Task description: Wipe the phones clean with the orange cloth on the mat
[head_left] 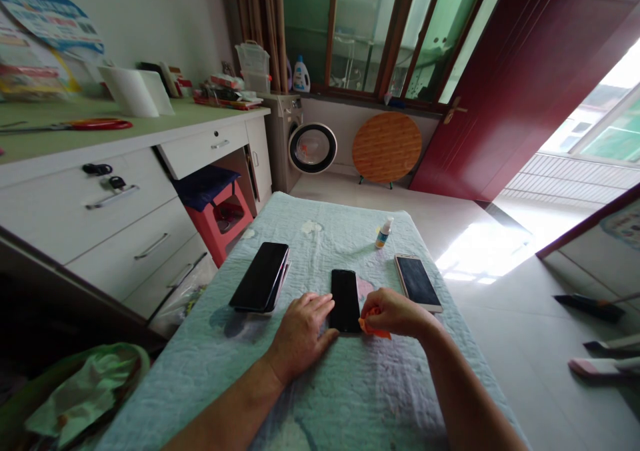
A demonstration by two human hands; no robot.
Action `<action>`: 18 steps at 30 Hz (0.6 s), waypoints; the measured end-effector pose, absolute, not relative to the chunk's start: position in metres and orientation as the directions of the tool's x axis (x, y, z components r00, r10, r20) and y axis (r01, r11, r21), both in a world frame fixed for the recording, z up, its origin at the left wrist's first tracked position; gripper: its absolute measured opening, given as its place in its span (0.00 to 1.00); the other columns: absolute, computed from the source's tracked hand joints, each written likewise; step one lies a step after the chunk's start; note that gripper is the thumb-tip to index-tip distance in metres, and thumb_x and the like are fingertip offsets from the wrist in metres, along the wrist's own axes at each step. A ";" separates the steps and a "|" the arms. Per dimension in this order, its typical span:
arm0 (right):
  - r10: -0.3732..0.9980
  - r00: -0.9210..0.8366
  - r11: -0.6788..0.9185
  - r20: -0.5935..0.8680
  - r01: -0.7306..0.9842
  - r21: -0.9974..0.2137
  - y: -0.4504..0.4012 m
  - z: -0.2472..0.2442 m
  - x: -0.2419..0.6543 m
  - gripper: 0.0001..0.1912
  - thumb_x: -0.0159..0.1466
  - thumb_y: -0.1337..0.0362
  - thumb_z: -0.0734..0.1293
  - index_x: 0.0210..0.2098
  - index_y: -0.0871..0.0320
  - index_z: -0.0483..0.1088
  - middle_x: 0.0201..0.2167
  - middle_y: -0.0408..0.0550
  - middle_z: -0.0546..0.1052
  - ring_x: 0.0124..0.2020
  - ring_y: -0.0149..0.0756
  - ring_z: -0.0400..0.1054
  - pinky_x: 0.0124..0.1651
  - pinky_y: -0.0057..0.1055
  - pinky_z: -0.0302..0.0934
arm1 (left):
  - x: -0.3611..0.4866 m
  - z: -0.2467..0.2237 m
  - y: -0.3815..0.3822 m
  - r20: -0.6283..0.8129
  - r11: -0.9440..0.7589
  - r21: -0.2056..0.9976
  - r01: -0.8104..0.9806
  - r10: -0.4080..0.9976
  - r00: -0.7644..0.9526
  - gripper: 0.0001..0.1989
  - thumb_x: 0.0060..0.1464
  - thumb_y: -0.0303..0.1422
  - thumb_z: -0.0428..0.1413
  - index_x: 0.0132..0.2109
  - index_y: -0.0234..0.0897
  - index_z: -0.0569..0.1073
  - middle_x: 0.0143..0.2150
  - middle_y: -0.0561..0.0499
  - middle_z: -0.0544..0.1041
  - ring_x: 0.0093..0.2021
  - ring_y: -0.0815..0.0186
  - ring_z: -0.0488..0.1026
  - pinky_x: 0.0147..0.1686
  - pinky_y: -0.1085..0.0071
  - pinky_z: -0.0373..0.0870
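A black smartphone (345, 301) lies screen up on the cloth-covered table, between my two hands. Along its left edge rests my left hand (306, 327), fingers stretched out and touching the phone's side. My right hand (387, 311) is closed around an orange cloth (376, 331), held against the phone's lower right edge. Further left sits a stack of phones (261, 276), the top one black and screen up. On the right lies a phone with a white frame (418, 283), its screen dark. Behind that stands a small spray bottle (384, 233) with a clear cap.
The table has a pale green quilted cover (320, 231). To the left are a white drawer cabinet (130, 204) and a red stool (220, 221). A bin (90, 391) stands low at left. Beyond are a washing machine (285, 131) with its door swung out and a round wooden tabletop (387, 147).
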State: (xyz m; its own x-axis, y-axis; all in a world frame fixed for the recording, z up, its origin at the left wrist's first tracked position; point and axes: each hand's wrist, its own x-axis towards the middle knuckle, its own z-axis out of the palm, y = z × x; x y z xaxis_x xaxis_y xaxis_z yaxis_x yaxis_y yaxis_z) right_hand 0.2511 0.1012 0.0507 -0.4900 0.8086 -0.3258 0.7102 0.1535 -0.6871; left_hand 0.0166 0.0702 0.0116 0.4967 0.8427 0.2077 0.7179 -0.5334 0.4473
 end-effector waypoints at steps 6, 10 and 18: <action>0.708 -0.580 0.176 -0.403 0.698 -0.694 0.101 0.052 0.255 0.13 0.51 0.70 0.65 0.32 0.58 0.81 0.25 0.42 0.78 0.25 0.28 0.67 0.27 0.21 0.56 | 0.017 0.012 0.070 0.202 -0.530 0.437 0.727 0.845 0.494 0.23 0.55 0.36 0.59 0.57 0.34 0.71 0.59 0.44 0.72 0.58 0.52 0.66 0.59 0.52 0.62; 0.710 -0.586 0.132 -0.392 0.657 -0.743 0.103 0.053 0.256 0.12 0.51 0.69 0.66 0.32 0.60 0.80 0.25 0.42 0.77 0.26 0.27 0.66 0.28 0.21 0.56 | 0.017 0.013 0.070 0.196 -0.527 0.438 0.728 0.846 0.495 0.23 0.55 0.36 0.60 0.57 0.33 0.71 0.59 0.43 0.72 0.58 0.51 0.66 0.59 0.52 0.62; 0.999 0.033 -0.009 0.010 0.534 -0.845 0.123 0.023 0.250 0.17 0.58 0.55 0.66 0.38 0.61 0.76 0.28 0.48 0.77 0.27 0.34 0.69 0.29 0.26 0.60 | 0.017 0.014 0.070 0.200 -0.534 0.439 0.723 0.842 0.501 0.24 0.56 0.39 0.59 0.58 0.34 0.70 0.59 0.43 0.72 0.58 0.51 0.65 0.59 0.52 0.61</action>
